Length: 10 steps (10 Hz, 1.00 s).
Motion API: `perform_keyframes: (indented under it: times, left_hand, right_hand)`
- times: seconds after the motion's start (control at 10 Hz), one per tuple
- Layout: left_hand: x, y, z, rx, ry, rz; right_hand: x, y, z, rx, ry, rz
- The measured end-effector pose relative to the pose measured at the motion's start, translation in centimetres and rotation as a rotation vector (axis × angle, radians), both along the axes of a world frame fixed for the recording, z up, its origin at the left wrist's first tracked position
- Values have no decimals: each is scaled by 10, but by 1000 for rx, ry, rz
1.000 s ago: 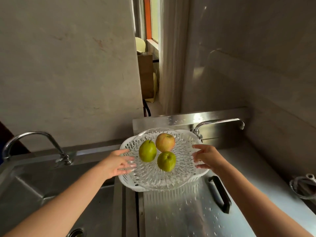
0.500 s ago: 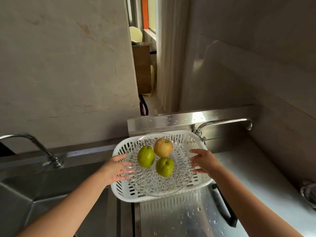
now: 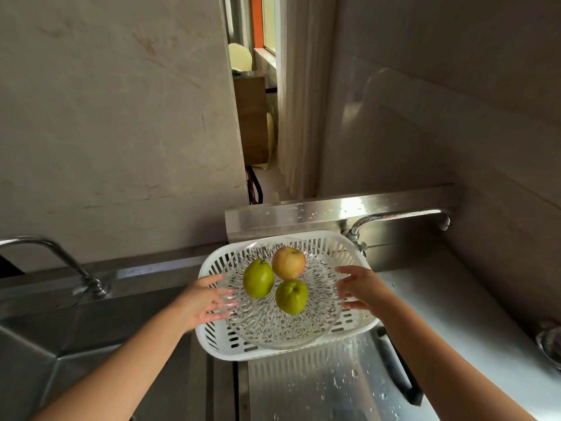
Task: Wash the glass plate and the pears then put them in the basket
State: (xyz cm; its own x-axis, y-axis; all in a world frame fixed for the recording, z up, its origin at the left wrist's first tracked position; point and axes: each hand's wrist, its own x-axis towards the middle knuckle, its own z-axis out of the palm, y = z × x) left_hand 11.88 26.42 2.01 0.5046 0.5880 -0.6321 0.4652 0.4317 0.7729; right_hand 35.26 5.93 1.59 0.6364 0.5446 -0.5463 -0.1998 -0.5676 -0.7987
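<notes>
The cut-glass plate lies inside the white slotted basket on the steel counter. It carries two green pears and a yellow-red pear. My left hand is at the plate's left rim. Its straight fingers show through the glass under the edge, and the thumb is above. My right hand is at the right rim with its fingers spread and relaxed, just touching or barely off the glass.
A steel sink with a curved tap lies to the left. A second tap reaches out behind the basket. The wet drainboard has a black handle. A metal strainer sits at the far right.
The plate with the pears came down from just above the basket and now sits in it. Both hands stay at its sides, and the right fingers have loosened.
</notes>
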Motion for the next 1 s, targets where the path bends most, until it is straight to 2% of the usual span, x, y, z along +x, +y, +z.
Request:
perform_keyframes:
  times: [0.6,1.0]
  left_hand:
    - [-3,-3,-1,-7,-18,57]
    - [-20,2,23,79,25,25]
  right_hand:
    - [0,-7,6,56,56,-8]
    - [-2,-18,24,0,-52,-23]
